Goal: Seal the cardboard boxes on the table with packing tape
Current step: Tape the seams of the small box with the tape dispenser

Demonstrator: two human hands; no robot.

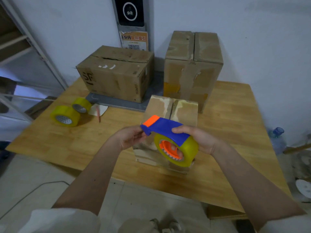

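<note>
Head cam, looking down at a wooden table (232,115) against a white wall. Both hands are up over the near edge holding a tape dispenser (168,130), the blue kind with an orange tip and an orange hub, loaded with a yellowish roll (186,152). Right hand (200,140) is wrapped around the roll end, thumb lying on top of the blue cover, fingers curled behind and poking through the hub, so that's a proper grip. Left hand (131,138) is pinching the front end of the dispenser, down by the blue nub under the orange tip; can't really tell if it's got the tape end or just the plastic. Right underneath the dispenser is a small box (168,105), flaps shut with the seam running away from the camera, partly hidden by the hands. Behind it to the left a wider box (114,73) sits on a grey mat (107,100), top seam looking a bit gapped. Back right there's a tall box (193,64) with old tape patches on its front. Off to the left on the table, two spare rolls (65,116) touching each other, and a pencil (98,114) lying on a scrap of paper just beside them.
</note>
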